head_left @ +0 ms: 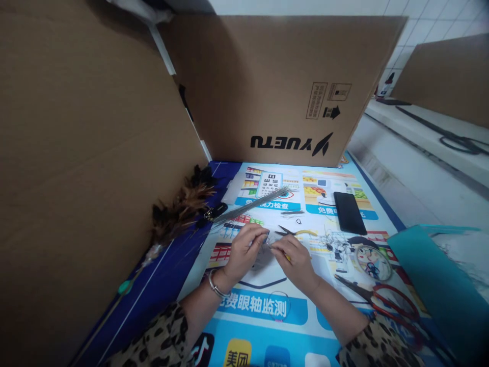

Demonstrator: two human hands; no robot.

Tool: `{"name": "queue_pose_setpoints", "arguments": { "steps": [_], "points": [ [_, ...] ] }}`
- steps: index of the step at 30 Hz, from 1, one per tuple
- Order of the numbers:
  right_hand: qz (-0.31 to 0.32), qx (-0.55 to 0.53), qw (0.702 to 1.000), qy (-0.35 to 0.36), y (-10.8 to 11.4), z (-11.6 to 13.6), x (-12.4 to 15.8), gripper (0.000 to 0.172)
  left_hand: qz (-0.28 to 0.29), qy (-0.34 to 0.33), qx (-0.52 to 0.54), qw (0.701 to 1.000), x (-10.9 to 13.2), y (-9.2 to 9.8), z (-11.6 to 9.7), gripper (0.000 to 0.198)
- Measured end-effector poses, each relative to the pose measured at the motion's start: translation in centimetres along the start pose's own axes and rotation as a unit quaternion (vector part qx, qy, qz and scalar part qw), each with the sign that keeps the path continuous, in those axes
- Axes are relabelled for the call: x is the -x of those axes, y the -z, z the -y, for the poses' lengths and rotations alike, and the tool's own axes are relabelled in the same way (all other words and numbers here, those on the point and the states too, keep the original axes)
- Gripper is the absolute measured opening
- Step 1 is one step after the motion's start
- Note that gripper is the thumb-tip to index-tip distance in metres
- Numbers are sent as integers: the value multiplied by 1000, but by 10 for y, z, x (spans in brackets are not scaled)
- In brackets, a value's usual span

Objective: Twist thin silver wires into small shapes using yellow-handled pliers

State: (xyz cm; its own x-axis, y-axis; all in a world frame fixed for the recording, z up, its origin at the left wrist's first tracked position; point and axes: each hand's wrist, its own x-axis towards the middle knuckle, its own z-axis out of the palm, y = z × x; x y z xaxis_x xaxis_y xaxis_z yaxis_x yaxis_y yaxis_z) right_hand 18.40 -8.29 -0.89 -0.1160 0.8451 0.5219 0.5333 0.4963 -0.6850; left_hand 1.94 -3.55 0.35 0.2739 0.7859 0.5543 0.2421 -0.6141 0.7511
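My left hand (245,251), with a silver bangle at its wrist, is closed in a pinch over the middle of the table. My right hand (297,259) pinches close beside it. Between the fingertips is a small piece of thin wire work (266,245); its exact shape is too fine to make out. Just beyond the hands lie yellow-handled pliers (296,232). Farther back a long bundle of thin straight wires (252,204) rests diagonally, with a few short wires (293,212) near its end.
A black phone (350,213), loose wire scraps (336,242), a round clear dish (373,262) and red-handled scissors (393,300) lie to the right, beside a teal box (435,290). A feather duster (179,204) lies left. Cardboard panels (275,92) stand behind and left.
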Motion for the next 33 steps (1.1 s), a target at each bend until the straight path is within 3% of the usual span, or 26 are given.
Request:
{"name": "queue_pose_setpoints", "arguments": {
  "steps": [14, 23, 30, 33],
  "points": [
    [-34, -92, 992, -79, 5, 4, -8, 8, 58, 75, 105, 990, -1, 2, -3, 25],
    [-45, -118, 987, -103, 6, 1, -8, 6, 55, 115, 146, 981, 1, 4, -5, 20],
    [-60, -126, 985, -106, 5, 1, -9, 5, 72, 24, 108, 991, 0, 4, -6, 12],
    [-61, -128, 984, -113, 5, 1, -9, 5, 75, 14, 84, 994, -1, 2, -6, 10]
  ]
}}
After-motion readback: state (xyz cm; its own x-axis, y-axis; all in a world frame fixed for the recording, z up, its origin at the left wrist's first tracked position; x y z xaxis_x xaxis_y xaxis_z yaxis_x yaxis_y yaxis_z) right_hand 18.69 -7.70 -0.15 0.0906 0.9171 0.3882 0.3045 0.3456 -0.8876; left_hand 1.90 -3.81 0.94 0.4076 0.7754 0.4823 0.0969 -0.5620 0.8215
